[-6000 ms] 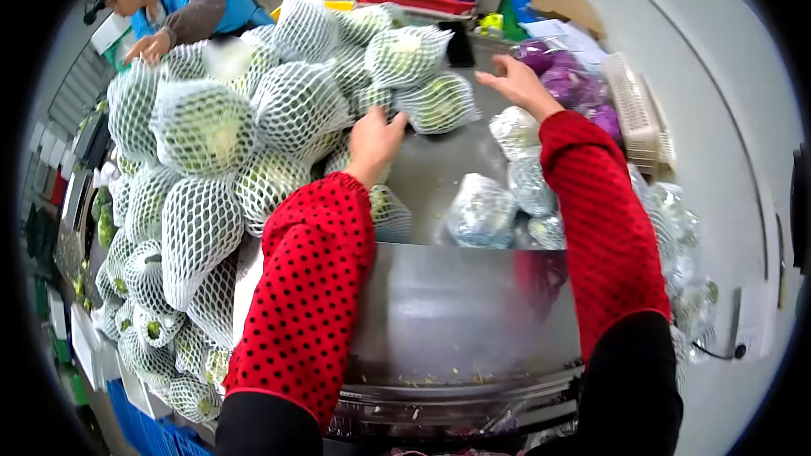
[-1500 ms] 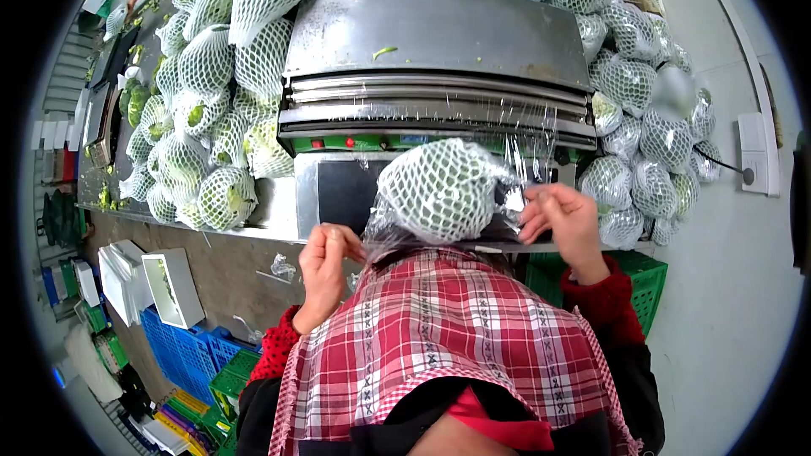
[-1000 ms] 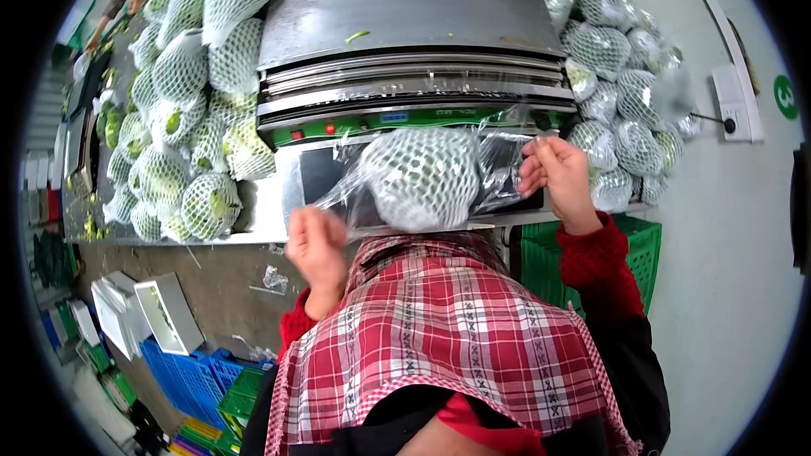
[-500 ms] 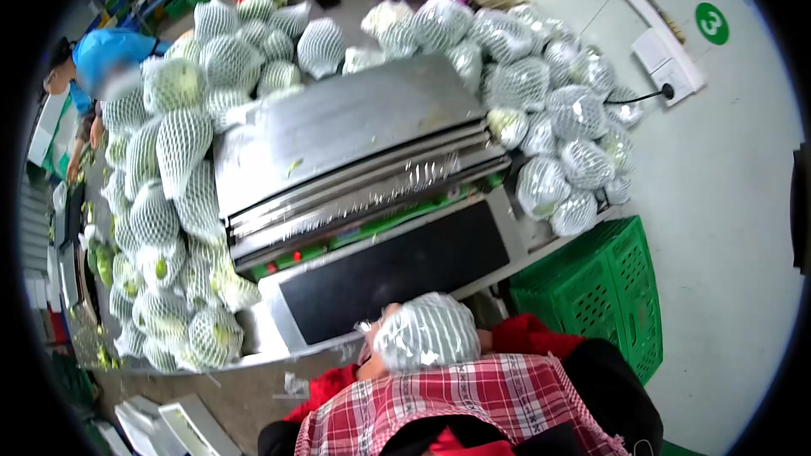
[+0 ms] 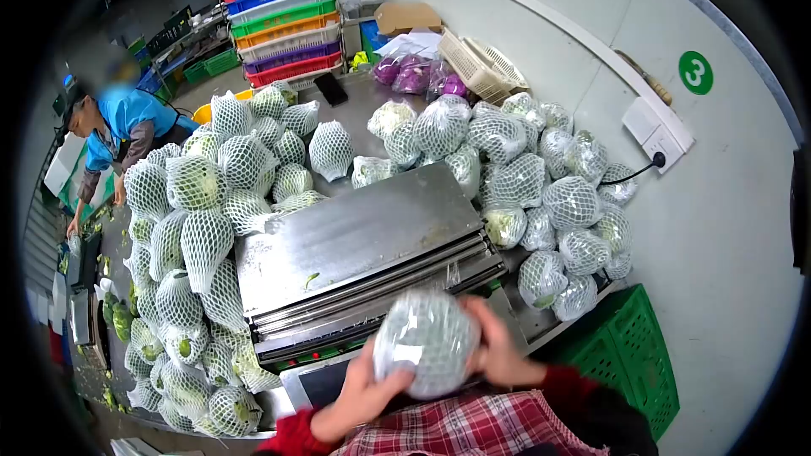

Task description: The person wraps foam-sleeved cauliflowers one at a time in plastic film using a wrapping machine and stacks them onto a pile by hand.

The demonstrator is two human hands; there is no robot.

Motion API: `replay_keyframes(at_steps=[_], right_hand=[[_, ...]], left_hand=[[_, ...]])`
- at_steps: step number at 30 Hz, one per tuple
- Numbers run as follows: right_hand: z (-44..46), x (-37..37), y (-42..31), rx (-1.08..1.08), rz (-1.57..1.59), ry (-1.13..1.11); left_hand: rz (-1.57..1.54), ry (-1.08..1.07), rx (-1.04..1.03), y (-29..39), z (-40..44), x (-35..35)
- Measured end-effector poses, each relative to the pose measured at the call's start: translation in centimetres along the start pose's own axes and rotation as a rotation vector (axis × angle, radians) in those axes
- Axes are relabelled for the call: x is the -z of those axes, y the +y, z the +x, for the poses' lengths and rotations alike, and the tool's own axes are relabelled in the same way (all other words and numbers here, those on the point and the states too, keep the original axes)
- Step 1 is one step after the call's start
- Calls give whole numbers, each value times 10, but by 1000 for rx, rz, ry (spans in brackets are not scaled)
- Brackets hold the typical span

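A round vegetable head (image 5: 422,346) in a white foam net, covered in shiny clear film, is held between my two hands at the front of the wrapping machine (image 5: 372,219). My left hand (image 5: 365,390) grips its lower left side, thumb across the front. On the opposite side my right hand (image 5: 500,344) is closed around its right edge. The net and glare hide which kind of vegetable it is. Just beyond my hands lie the machine's metal rollers (image 5: 380,291) and flat steel top.
Netted heads (image 5: 207,241) are heaped on the left; film-wrapped ones (image 5: 572,203) crowd the right beside a wall socket (image 5: 649,131). A green crate (image 5: 625,355) stands below right. Stacked crates (image 5: 283,21), a phone (image 5: 330,89) and purple bagged vegetables (image 5: 412,74) are behind. A co-worker (image 5: 127,122) leans in at left.
The wrapped head has been raised from against my apron, out toward the machine's front. Both hands, mostly hidden before, now show on its sides. My view has tilted up.
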State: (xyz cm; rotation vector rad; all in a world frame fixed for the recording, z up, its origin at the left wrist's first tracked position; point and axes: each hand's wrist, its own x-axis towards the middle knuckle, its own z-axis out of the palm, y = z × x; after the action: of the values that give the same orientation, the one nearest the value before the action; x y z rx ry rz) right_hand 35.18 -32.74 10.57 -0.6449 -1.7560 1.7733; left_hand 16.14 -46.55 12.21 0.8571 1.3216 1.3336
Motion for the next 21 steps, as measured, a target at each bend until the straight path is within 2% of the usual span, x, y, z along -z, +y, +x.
replay_keyframes(at_steps=[1, 2, 3, 4, 5, 6, 7, 8, 9, 10, 11, 13, 15, 16, 17, 18, 19, 20, 21], right_hand=[[38, 24, -12, -55, 21, 35], [79, 44, -34, 32, -36, 52], [121, 63, -52, -53, 100, 162], [171, 97, -51, 93, 77, 187], [219, 130, -51, 239, 52, 212], [262, 148, -64, 205, 46, 334], [319, 200, -50, 190, 1, 362], [359, 225, -49, 229, -193, 468], [396, 254, -41, 171, -417, 586], [428, 287, -18, 140, -512, 643], [459, 319, 7, 113, -610, 707], [500, 361, 40, -239, -1305, 737], [503, 324, 8, -111, -1983, 610], [508, 277, -14, 120, -1934, 505], [553, 271, 4, 268, -1760, 368], [575, 217, 8, 269, -1561, 199], [575, 150, 12, 225, -1263, -36], [574, 91, 24, -118, -1063, -141], [584, 59, 70, -206, -728, -212]], left_hand=[[-8, -19, -49, 5, 32, 2], [-24, -41, -142, 15, 68, 3], [36, -59, -196, 15, 103, 13], [284, 23, -218, 24, 134, 26], [394, 97, -280, 25, 163, 42], [564, 258, -451, 12, 197, 66], [604, 425, -434, 8, 226, 87], [560, 544, -385, 10, 253, 108], [602, 672, -322, 10, 279, 131], [676, 766, -325, 0, 309, 158], [652, 806, -243, -11, 338, 183], [732, 848, -194, -11, 373, 204], [882, 891, 1, -32, 415, 230], [881, 886, 65, -29, 425, 233], [875, 878, 134, -27, 434, 237], [875, 886, 89, -38, 446, 245], [825, 791, 200, -39, 458, 249], [784, 818, 222, -40, 466, 249], [754, 848, 238, -40, 470, 249]])
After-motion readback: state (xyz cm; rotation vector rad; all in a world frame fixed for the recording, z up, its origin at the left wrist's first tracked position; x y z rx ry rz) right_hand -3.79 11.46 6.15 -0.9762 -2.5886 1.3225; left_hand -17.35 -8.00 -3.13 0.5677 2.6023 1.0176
